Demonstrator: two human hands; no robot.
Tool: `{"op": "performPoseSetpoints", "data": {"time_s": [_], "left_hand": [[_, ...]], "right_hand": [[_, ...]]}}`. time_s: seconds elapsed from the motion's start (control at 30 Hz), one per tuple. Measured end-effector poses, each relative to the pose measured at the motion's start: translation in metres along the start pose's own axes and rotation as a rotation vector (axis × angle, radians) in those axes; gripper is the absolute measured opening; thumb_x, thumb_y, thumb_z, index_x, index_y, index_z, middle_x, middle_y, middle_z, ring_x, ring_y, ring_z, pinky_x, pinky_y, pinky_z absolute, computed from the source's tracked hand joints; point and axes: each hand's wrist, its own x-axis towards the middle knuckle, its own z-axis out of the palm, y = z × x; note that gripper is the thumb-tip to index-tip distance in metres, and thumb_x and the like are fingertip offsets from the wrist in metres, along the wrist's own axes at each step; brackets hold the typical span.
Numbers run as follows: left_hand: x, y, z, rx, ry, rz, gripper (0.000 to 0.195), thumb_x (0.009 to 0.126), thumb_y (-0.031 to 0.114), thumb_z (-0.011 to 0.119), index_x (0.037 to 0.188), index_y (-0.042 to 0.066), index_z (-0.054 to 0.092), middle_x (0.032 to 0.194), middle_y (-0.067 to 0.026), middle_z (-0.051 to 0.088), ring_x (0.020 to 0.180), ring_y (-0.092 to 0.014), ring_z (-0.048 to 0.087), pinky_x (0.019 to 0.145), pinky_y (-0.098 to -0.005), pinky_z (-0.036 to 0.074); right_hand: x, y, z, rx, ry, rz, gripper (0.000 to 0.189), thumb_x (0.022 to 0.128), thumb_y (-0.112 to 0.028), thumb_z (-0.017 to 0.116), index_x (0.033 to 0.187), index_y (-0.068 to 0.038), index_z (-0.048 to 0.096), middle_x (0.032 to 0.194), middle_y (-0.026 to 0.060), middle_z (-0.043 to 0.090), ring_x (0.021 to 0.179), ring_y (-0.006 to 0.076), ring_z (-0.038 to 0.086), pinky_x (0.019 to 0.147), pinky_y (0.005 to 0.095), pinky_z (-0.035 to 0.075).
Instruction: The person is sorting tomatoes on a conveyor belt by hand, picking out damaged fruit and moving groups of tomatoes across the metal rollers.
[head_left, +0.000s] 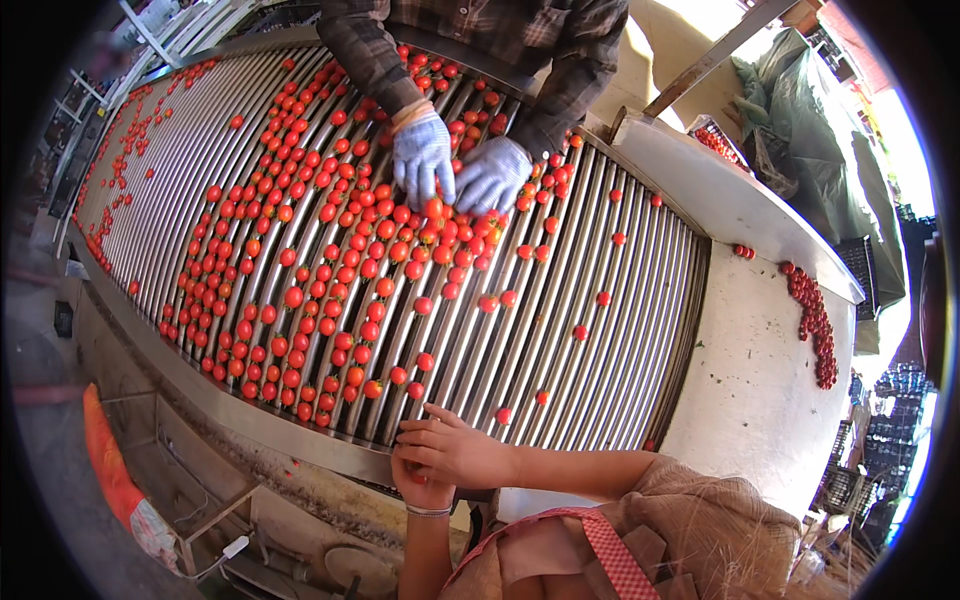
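My left hand (421, 489), with a band at the wrist, is cupped at the near edge of a roller conveyor (480, 375). A small red tomato (415, 475) shows partly between its fingers and my other hand. Lying over it is my right hand (457, 454), its fingers stretched towards the rollers; whether it also grips something is hidden. Many small red cherry tomatoes (330, 304) are spread on the steel rollers, densest left of my hands and at the far middle. A single tomato (503, 415) sits on the rollers just beyond my right hand.
Across the conveyor, a co-worker's two gloved hands (491, 176) are among the tomatoes. At right, a metal chute (742, 360) carries a row of tomatoes (814, 326) along its far side. A metal rim (247, 405) borders the near side. Black crates (892, 405) stand beyond the chute.
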Motion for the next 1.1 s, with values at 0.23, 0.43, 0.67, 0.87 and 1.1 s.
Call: {"op": "performPoseSetpoints", "data": {"time_s": [0.23, 0.43, 0.67, 0.87, 1.1], "left_hand": [[-0.027, -0.01, -0.004, 0.212, 0.027, 0.22, 0.047, 0.096, 0.043, 0.042, 0.132, 0.014, 0.049, 0.136, -0.0044, 0.05, 0.125, -0.021, 0.049, 0.101, -0.0402, 0.042], [-0.074, 0.014, -0.03, -0.101, -0.398, -0.077, 0.037, 0.094, 0.045, 0.049, 0.126, 0.026, 0.056, 0.136, -0.0032, 0.05, 0.125, -0.025, 0.043, 0.092, -0.0469, 0.048], [-0.127, 0.062, -0.102, -0.102, -0.14, 0.206, 0.035, 0.09, 0.045, 0.058, 0.117, 0.024, 0.064, 0.131, -0.0039, 0.055, 0.121, -0.028, 0.046, 0.092, -0.0466, 0.051], [-0.13, 0.091, -0.174, -0.026, 0.239, 0.442, 0.041, 0.091, 0.045, 0.054, 0.115, 0.014, 0.065, 0.124, -0.0116, 0.06, 0.116, -0.032, 0.054, 0.097, -0.0511, 0.047], [-0.101, 0.087, -0.175, 0.271, 0.591, 0.388, 0.047, 0.093, 0.045, 0.049, 0.121, 0.009, 0.058, 0.123, -0.0135, 0.057, 0.12, -0.033, 0.049, 0.108, -0.056, 0.033]], "right_hand": [[-0.004, -0.009, -0.009, 0.115, -0.093, -0.142, 0.057, 0.089, -0.039, 0.059, 0.133, -0.005, 0.046, 0.139, 0.0168, 0.043, 0.129, 0.0348, 0.039, 0.105, 0.0482, 0.033], [-0.009, -0.005, -0.003, 0.271, -0.053, -0.065, 0.059, 0.09, -0.036, 0.06, 0.137, -0.004, 0.042, 0.142, 0.0203, 0.037, 0.127, 0.0372, 0.042, 0.102, 0.047, 0.039], [0.052, 0.106, -0.064, -0.41, 0.331, 0.307, 0.059, 0.085, -0.029, 0.066, 0.136, -0.008, 0.044, 0.143, 0.0159, 0.036, 0.135, 0.0347, 0.031, 0.111, 0.0497, 0.028], [0.029, 0.131, -0.051, -0.541, 0.345, 0.365, 0.068, 0.081, -0.038, 0.069, 0.14, -0.02, 0.042, 0.148, 0.0209, 0.024, 0.128, 0.0429, 0.033, 0.11, 0.054, 0.025], [-0.109, 0.089, -0.035, -0.475, -0.042, 0.484, 0.059, 0.088, -0.035, 0.061, 0.143, -0.027, 0.04, 0.153, 0.0168, 0.021, 0.143, 0.0361, 0.018, 0.116, 0.0525, 0.016]]}}
